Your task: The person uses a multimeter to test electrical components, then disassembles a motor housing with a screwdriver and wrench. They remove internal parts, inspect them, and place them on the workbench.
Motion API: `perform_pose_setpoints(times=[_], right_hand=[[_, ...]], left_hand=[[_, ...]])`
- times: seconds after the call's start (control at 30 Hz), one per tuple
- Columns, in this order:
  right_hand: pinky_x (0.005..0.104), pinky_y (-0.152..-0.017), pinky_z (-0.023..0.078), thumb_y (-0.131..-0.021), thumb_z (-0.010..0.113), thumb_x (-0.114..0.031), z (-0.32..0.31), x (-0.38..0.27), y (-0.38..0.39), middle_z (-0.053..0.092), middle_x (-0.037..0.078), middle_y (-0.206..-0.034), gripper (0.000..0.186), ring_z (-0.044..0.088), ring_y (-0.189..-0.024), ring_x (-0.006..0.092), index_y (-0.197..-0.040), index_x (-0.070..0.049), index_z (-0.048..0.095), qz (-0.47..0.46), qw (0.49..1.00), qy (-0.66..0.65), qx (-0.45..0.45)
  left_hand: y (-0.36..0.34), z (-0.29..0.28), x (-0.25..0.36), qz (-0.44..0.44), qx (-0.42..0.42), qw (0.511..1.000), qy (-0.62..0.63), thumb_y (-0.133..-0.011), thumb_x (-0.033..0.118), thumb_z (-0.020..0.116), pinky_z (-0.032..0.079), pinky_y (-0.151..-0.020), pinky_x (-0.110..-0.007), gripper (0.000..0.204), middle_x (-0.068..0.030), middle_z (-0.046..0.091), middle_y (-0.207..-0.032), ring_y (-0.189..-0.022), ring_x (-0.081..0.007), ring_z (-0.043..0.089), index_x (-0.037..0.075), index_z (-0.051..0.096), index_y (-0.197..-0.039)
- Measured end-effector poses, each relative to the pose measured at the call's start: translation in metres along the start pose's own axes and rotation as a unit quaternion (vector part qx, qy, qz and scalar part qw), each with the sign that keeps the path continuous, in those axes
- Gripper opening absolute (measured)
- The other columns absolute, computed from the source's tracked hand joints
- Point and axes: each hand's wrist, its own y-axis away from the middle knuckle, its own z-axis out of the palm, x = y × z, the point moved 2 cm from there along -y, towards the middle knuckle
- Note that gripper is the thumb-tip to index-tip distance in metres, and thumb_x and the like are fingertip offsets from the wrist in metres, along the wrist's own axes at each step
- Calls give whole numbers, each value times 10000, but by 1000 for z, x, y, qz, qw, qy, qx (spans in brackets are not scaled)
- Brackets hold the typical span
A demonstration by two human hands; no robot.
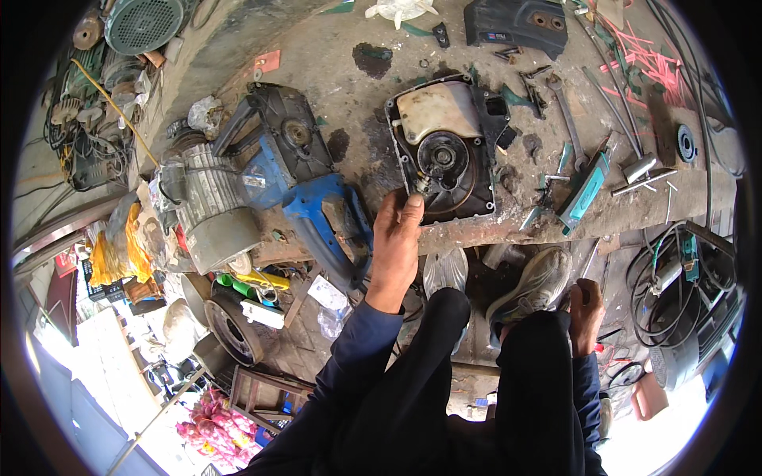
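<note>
Hands are sitting apart: left hand (398, 242) touching a small metal part (424, 185) on the black case (479, 178), right hand (586, 314) curling by the knee (536, 324), grips unclear; going gently is probably helping.

Nothing's really legible here, folks. Up around 1 o'clock, the black plastic cover (520, 20) wears a tiny badge (498, 36), a reddish-and-blue mark plus pale lettering. Toward 10 o'clock, the blue housing (272, 165) has a pale, label-like patch (255, 181), its print too small to make out.
</note>
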Motion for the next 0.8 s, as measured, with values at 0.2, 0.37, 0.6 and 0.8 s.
perform_pose_setpoints(times=[0.2,0.37,0.6,0.8], right_hand=[[278,-802,518,-1008,666,-73,12,-110,2,730,84,-970,189,636,-877,118,-1150,48,696,-11,984,-111,-137],[241,-717,481,-1049,636,-108,39,-161,-10,706,48,-939,199,592,-802,74,-1171,36,700,16,957,-168,-234],[292,-759,516,-1086,601,-221,85,-211,-34,724,82,-1083,375,636,-829,130,-1330,62,636,99,824,-482,-282],[419,-1063,549,-1012,572,-74,125,-218,-48,709,146,-1309,376,692,-1171,269,-1368,41,605,122,613,-674,-394]], left_hand=[[-1,-1,4,9,-8,999,34,-1082,269,647,491,-888,-284,279,16,659,-1140,-1037,-93,615,61,620,-1267],[10,-4,12,19,-6,998,65,-1094,248,623,496,-925,-305,289,-15,652,-1226,-1106,-109,607,47,608,-1301],[37,-2,39,32,-51,991,117,-1114,186,570,476,-1062,-359,306,-64,642,-1310,-1218,-155,590,10,567,-1364],[67,7,70,25,-86,989,121,-1126,153,533,446,-1109,-379,305,-91,639,-1331,-1236,-184,592,-12,549,-1382]])
